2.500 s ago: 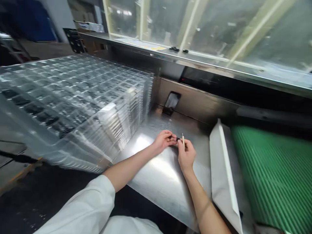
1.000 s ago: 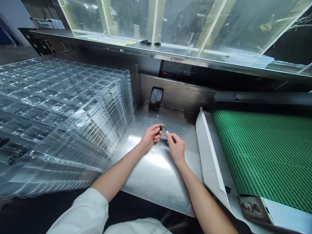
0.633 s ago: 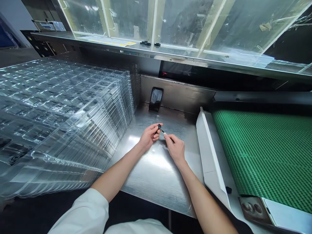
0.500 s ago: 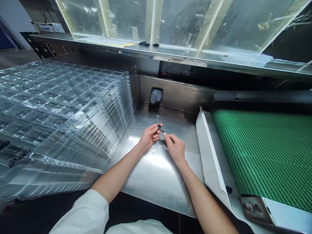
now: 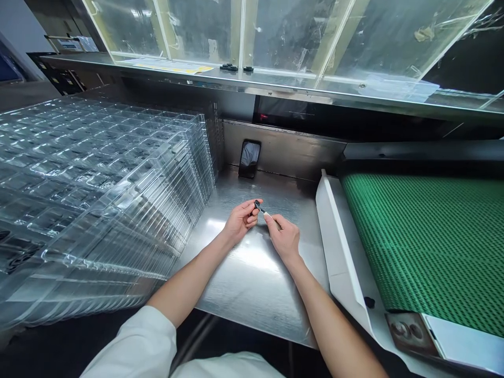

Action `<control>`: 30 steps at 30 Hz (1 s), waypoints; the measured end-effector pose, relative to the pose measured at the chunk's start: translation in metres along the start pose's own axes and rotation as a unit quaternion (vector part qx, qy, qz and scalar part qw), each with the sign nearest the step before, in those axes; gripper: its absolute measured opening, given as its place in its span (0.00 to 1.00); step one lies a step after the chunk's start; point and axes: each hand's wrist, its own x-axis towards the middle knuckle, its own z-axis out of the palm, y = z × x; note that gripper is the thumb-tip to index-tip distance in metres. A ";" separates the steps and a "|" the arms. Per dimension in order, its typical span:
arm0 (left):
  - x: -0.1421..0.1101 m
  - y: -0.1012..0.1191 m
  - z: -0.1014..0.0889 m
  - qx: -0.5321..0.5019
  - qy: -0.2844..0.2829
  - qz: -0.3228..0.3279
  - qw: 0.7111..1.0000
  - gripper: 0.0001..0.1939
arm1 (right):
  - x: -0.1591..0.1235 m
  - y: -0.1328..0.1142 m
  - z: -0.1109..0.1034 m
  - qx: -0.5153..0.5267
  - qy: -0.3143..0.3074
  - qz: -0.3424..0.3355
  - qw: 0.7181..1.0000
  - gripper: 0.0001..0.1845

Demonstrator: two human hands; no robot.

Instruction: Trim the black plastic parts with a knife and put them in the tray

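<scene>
1. Your left hand (image 5: 241, 221) pinched a small black part (image 5: 257, 205) between thumb and fingertips, while your right hand (image 5: 285, 240) pinched a slim pale stick (image 5: 268, 214); neither hand was spread.
2. Both things sat above the middle of the stainless steel counter (image 5: 252, 294), with the stick's tip at the black part, though the contact was too small to make out.
3. Your wrists angled inward and your fingertips worked close together, a steady way to handle something this small.
4. Left of the counter, a stack of clear plastic trays (image 5: 118, 184) stood near your left forearm.
5. Along the counter's right edge ran a white guard (image 5: 338, 247), with a green mesh conveyor belt (image 5: 425, 236) beyond it.
6. A phone (image 5: 249, 158) leaned at the counter's back, leaving steel to move across between it and your hands.
</scene>
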 end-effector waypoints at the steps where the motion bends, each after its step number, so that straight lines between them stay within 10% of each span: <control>1: 0.000 0.000 0.000 0.001 0.002 0.001 1.000 0.21 | 0.000 0.000 0.000 -0.001 -0.001 -0.002 1.000 0.34; 30: 0.000 0.000 -0.002 -0.010 -0.004 -0.012 1.000 0.18 | 0.002 -0.001 -0.002 -0.019 -0.006 0.023 1.000 0.35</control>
